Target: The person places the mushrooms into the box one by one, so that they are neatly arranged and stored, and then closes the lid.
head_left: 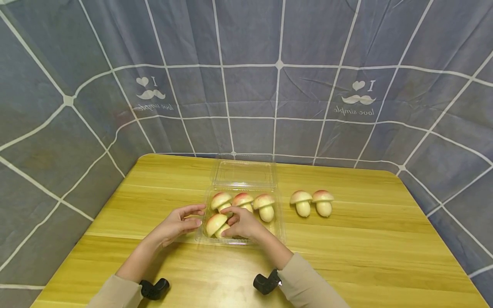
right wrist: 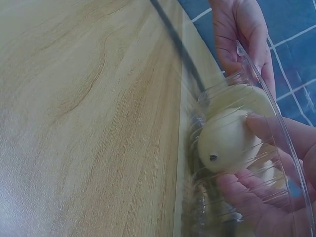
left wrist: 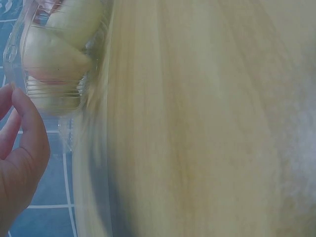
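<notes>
Edges: hinged clear plastic box [head_left: 279, 218] sits mid-way on a yellow wood-grain table [head_left: 366, 252], its lid [head_left: 244, 173] opened out at 12 o'clock near the far edge. Left hand [head_left: 175, 224] at the 9 o'clock rim, fingers and thumb apart; contact unclear. Right hand [head_left: 245, 224] inside, thumb and fingers clamped on a cream, pink-capped mushroom-shaped piece [head_left: 215, 224] at the box's 8 o'clock. Three similar pieces [head_left: 242, 199] line its 12 o'clock side; a matching pair [head_left: 303, 208] lies outside at 3 o'clock, wide room beyond. Behind: grey-blue, white-gridded curtain [head_left: 308, 42]. Middle rear piece partly hidden by right hand; beige sleeves [head_left: 119, 293] cut off below.
</notes>
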`<state>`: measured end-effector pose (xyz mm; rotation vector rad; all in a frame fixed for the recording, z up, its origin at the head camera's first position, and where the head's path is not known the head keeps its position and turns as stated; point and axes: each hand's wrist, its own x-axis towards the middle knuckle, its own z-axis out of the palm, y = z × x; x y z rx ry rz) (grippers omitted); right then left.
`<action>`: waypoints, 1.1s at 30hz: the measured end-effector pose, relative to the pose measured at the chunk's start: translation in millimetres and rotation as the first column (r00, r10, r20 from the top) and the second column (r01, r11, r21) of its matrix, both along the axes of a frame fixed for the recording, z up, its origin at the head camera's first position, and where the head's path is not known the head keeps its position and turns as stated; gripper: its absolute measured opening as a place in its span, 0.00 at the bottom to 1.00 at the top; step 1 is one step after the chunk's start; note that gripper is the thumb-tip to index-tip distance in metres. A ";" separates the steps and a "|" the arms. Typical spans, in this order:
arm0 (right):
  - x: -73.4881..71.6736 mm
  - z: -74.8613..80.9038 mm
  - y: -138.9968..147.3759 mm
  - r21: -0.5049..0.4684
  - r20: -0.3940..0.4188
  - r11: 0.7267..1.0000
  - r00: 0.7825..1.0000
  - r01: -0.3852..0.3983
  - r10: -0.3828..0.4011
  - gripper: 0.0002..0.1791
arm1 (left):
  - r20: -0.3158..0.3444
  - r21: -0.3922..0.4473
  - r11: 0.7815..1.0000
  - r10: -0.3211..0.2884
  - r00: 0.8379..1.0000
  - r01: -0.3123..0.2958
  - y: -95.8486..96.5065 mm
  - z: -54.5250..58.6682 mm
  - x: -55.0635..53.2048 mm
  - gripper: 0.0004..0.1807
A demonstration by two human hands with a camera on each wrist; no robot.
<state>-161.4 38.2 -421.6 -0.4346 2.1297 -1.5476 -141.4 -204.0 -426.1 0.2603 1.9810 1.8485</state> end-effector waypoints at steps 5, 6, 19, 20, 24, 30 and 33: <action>3.2 8.9 1.1 -0.016 0.001 1.000 1.000 0.000 0.000 0.32 | 0.007 0.003 1.000 0.004 1.000 -0.004 -0.6 -1.5 -0.5 0.32; 2.9 8.9 1.4 -0.018 0.002 1.000 1.000 0.002 -0.002 0.32 | 0.007 0.002 1.000 0.005 1.000 -0.005 -0.7 -1.8 -0.7 0.32; -4.2 -2.2 4.6 -0.019 0.037 1.000 0.999 0.019 -0.019 0.31 | 0.012 0.003 1.000 0.010 1.000 -0.010 -0.5 -2.8 -0.8 0.33; -4.2 -2.1 4.9 -0.023 0.043 1.000 0.999 0.019 -0.018 0.31 | 0.011 0.003 1.000 0.008 1.000 -0.008 -0.7 -2.9 -0.8 0.33; -4.3 -0.5 6.5 -0.041 0.066 0.999 0.998 0.020 -0.017 0.31 | 0.005 0.002 1.000 0.003 1.000 -0.003 -0.9 -3.0 -0.4 0.33; -5.1 2.5 10.6 -0.063 0.093 0.998 0.995 0.025 -0.020 0.31 | 0.003 0.009 1.000 0.005 1.000 -0.006 -1.0 -3.4 -0.5 0.34; -6.1 2.6 13.9 -0.066 0.093 0.998 0.996 0.021 -0.015 0.31 | 0.001 0.011 1.000 0.005 1.000 -0.005 -1.0 -3.4 -0.7 0.34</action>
